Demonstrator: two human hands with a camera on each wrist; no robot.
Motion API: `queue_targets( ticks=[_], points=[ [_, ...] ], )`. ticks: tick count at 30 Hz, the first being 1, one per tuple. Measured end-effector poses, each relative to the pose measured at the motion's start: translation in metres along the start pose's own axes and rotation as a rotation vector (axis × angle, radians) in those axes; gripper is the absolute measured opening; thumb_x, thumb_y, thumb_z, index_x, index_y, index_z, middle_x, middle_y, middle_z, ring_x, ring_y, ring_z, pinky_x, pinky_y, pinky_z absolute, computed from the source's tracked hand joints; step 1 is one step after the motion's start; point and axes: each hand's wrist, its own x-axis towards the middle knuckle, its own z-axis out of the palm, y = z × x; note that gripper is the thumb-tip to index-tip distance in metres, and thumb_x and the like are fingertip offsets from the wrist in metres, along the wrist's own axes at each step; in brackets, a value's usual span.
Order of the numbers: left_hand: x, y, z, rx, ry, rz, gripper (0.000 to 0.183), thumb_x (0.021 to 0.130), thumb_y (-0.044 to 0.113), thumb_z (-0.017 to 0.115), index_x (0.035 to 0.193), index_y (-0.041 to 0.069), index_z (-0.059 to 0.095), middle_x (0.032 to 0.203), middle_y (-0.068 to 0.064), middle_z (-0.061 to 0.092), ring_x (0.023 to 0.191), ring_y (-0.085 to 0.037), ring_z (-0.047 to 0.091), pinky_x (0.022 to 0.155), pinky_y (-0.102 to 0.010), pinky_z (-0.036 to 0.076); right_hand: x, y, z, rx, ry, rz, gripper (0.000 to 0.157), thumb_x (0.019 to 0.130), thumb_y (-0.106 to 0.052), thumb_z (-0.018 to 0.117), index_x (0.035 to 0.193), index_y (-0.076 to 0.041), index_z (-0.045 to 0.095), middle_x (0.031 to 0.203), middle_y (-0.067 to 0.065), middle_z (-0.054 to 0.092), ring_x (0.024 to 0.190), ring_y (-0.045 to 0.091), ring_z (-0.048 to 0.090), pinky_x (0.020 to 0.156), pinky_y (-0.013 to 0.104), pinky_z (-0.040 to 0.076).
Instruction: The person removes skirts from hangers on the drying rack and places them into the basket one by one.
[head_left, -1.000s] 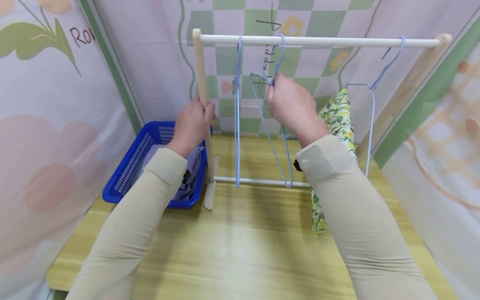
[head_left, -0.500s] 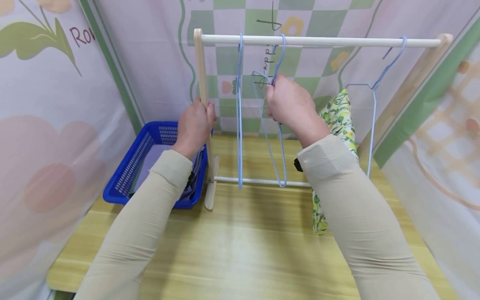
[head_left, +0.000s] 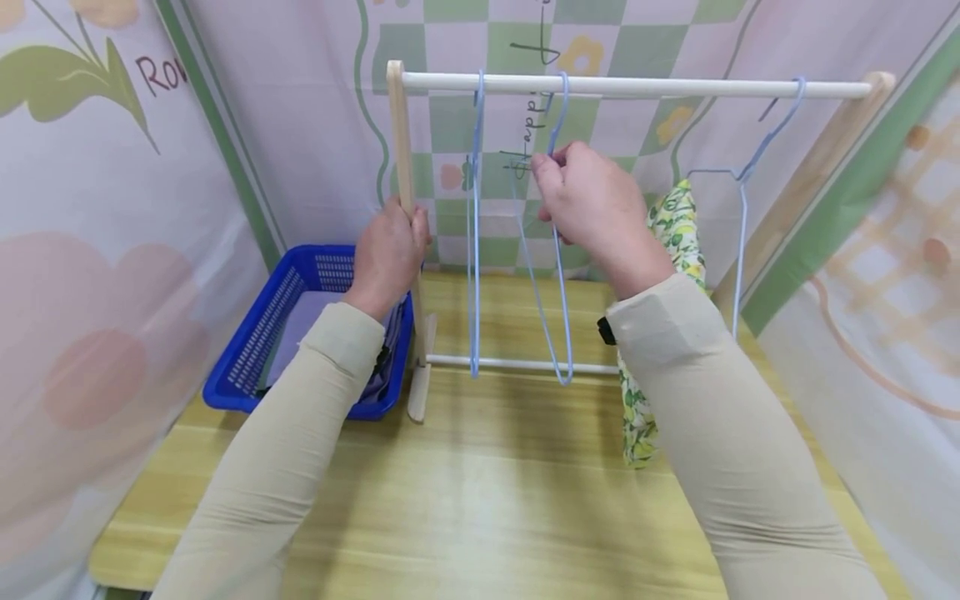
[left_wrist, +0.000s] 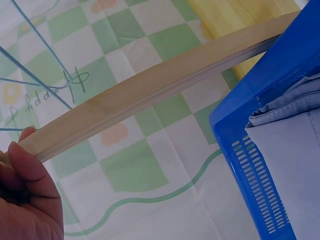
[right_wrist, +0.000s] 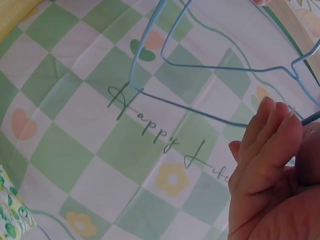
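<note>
Right hand (head_left: 596, 204): thumb and fingers pinching middle hanger (head_left: 562, 292) at neck; hook over white top rail (head_left: 645, 85). Left hand (head_left: 388, 254): wrapped round rack's wooden upright (head_left: 402, 142). Bare blue hanger (head_left: 477, 267) on rail between upright and middle hanger. Third hanger (head_left: 742, 225) near far end, lemon-print cloth (head_left: 678, 229) on it. Blue basket (head_left: 251, 333) on bench (head_left: 465, 500), just beside upright, folded lavender cloth (head_left: 303, 329) inside.
</note>
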Motion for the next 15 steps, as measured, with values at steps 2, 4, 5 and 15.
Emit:
queue_targets(
  ticks=[2,4,5,15],
  points=[
    [0.0,0.0,0.0,0.0,-0.003,-0.002,0.045,0.114,0.038,0.034,0.123,-0.001,0.056,0.098,-0.01,0.074,0.071,-0.027,0.066,0.062,-0.041,0.056,-0.002,0.003,-0.002,-0.013,0.02,-0.001,0.071,0.108,-0.061,0.021,0.153,-0.012,0.047,0.102,0.002,0.075,0.073,0.021,0.072,0.087,0.042,0.048],
    [-0.001,0.0,0.0,-0.002,-0.004,0.001,0.046,0.114,0.038,0.034,0.123,-0.001,0.056,0.098,-0.01,0.074,0.071,-0.027,0.065,0.062,-0.041,0.056,-0.005,0.006,-0.005,-0.019,0.045,-0.005,0.074,0.107,-0.064,0.02,0.152,-0.012,0.049,0.097,0.004,0.075,0.076,0.022,0.072,0.089,0.043,0.048],
    [-0.001,0.0,0.0,-0.005,-0.005,0.002,0.045,0.114,0.038,0.034,0.123,-0.001,0.056,0.097,-0.01,0.073,0.071,-0.027,0.065,0.062,-0.041,0.056,-0.006,0.008,-0.006,-0.018,0.06,-0.012,0.075,0.107,-0.065,0.02,0.15,-0.011,0.05,0.095,0.005,0.075,0.077,0.023,0.071,0.089,0.043,0.048],
    [-0.002,0.001,0.0,-0.007,0.007,0.015,0.042,0.114,0.034,0.036,0.12,-0.001,0.057,0.095,-0.012,0.073,0.069,-0.028,0.063,0.061,-0.041,0.055,-0.02,0.018,-0.029,0.031,0.108,-0.008,0.08,0.105,-0.069,0.02,0.156,-0.011,0.043,0.114,0.008,0.075,0.075,0.019,0.072,0.081,0.042,0.05]
  ],
)
